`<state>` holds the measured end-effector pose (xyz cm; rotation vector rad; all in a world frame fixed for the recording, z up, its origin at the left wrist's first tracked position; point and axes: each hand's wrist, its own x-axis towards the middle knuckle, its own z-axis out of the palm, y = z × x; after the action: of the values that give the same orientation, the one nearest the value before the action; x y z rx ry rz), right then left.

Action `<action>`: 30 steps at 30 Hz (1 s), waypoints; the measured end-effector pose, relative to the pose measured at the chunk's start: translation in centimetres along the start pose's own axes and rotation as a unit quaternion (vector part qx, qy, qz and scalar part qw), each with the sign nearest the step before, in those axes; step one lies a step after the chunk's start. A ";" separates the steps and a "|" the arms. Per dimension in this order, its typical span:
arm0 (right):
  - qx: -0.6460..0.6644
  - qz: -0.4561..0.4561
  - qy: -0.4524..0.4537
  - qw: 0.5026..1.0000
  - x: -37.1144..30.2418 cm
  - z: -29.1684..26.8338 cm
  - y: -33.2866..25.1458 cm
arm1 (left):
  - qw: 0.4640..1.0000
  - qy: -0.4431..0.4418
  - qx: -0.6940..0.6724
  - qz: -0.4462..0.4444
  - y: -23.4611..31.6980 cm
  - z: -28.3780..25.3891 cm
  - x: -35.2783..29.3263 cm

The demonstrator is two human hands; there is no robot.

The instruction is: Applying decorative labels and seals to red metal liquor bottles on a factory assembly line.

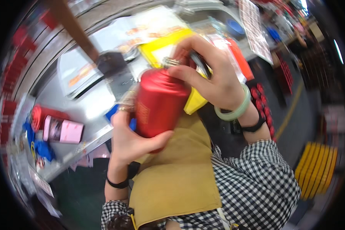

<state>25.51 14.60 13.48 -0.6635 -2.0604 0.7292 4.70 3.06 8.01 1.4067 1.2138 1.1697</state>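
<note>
Tilted in front of my tan apron is a shiny red bottle [161, 103] with a rounded shoulder and a narrow metallic neck [170, 62]. My left hand [132, 140] is closed round its lower side, thumb across the front near the base. At the top, my right hand [207, 69] pinches the neck area between thumb and fingers. A dark, slim thing [200, 64] shows beside those fingers; motion blur hides what it is. Beyond the bottle lies a yellow sheet or folder [153, 51] on the metal work table [94, 105].
Left on the table are a red roll [46, 115], a pink box [71, 131] and a blue thing [45, 150]. A brown post [71, 27] rises from a dark block [112, 63]. Printed white bags [115, 36] lie behind. A yellow slatted crate [316, 170] stands at right.
</note>
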 end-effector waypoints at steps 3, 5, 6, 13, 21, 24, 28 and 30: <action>-0.097 0.000 -0.043 0.994 -3.1 -6.6 -1.1 | 0.996 -0.067 -0.020 0.057 1.4 4.0 2.6; -0.075 0.037 -0.104 0.991 -5.4 -10.4 -2.8 | 0.983 -0.097 -0.022 0.151 1.1 6.6 3.7; -0.083 -0.020 -0.071 0.994 -7.1 -11.9 -2.3 | 0.981 -0.118 -0.026 0.153 0.9 8.2 4.3; -0.292 0.235 0.080 0.924 -19.9 -19.7 -5.8 | 0.957 -0.187 0.067 0.211 -0.6 13.5 5.6; -0.446 0.616 0.123 0.638 -43.6 -21.1 4.2 | 0.981 -0.178 0.051 0.059 -3.1 13.9 4.5; -0.418 0.715 0.179 0.530 -48.3 -14.5 8.2 | 0.978 -0.188 0.083 0.023 -4.5 8.9 4.1; -0.359 0.774 0.239 0.463 -53.5 -14.4 12.1 | 0.984 -0.161 0.080 -0.009 -4.7 6.9 3.0; -0.343 0.793 0.244 0.441 -55.0 -15.6 13.8 | 0.985 -0.154 0.083 -0.008 -4.5 7.4 2.9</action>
<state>69.51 -8.97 -17.63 -2.9617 -0.4557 0.3392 11.64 5.94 2.88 1.6295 1.1178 0.8160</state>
